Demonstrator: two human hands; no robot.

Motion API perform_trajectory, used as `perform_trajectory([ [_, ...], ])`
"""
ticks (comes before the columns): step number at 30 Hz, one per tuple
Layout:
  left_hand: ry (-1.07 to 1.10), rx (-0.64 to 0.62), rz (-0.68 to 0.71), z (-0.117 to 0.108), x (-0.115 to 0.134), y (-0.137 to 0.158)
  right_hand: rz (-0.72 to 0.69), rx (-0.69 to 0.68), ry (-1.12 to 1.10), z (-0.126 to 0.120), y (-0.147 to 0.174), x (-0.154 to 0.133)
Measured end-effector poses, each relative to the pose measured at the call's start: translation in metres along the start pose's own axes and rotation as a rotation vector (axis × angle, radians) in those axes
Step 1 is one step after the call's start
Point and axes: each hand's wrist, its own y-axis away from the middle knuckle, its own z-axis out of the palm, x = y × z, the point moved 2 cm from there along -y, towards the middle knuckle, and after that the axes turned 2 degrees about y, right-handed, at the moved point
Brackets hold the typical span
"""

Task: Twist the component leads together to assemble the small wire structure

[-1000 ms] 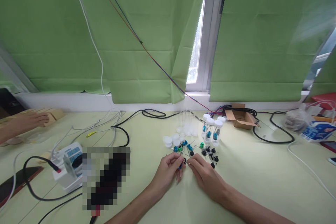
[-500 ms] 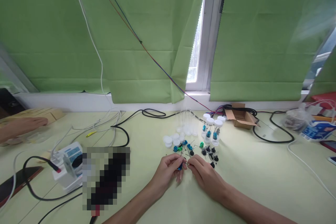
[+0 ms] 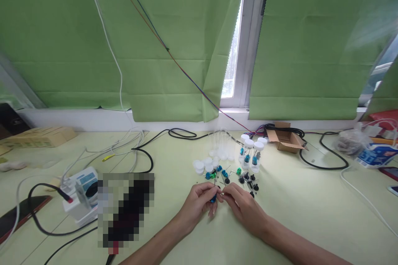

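My left hand (image 3: 200, 201) is closed in a pinch on a small blue knob-like part with a thin metal shaft (image 3: 213, 200). Close against it, my right hand (image 3: 241, 203) has its fingertips pressed together at a thin piece, too small to name. Just beyond my hands lie several blue parts (image 3: 224, 173), a green part (image 3: 239, 171) and several black parts with thin shafts (image 3: 255, 187). White round caps (image 3: 199, 167) sit to the left of these. Clear tubes (image 3: 222, 145) stand behind them, and capped tubes with blue parts inside (image 3: 255, 159) stand to the right.
An open cardboard box (image 3: 287, 140) sits by the wall beside black cables (image 3: 329, 167). On the left are a white power strip (image 3: 79, 194), tangled white cables (image 3: 115, 149) and a dark phone-like slab (image 3: 25, 215). A blue-and-white package (image 3: 376, 153) lies at far right.
Another person's hand at the far left has gone out of view. My own hands stay almost in place, with only slight finger movement at the blue part.
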Motion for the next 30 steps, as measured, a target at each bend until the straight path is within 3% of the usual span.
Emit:
perform_trajectory([
  [10,0.015,0.137,0.079,-0.004,0.014,-0.002,0.081,0.218,0.047,-0.007,-0.005,0.012],
  [20,0.035,0.263,0.12,-0.009,0.017,-0.002,0.09,0.12,0.237,-0.001,-0.007,0.015],
  [30,-0.002,0.292,0.122,-0.008,0.01,-0.005,0.006,0.066,0.389,0.01,-0.024,0.017],
])
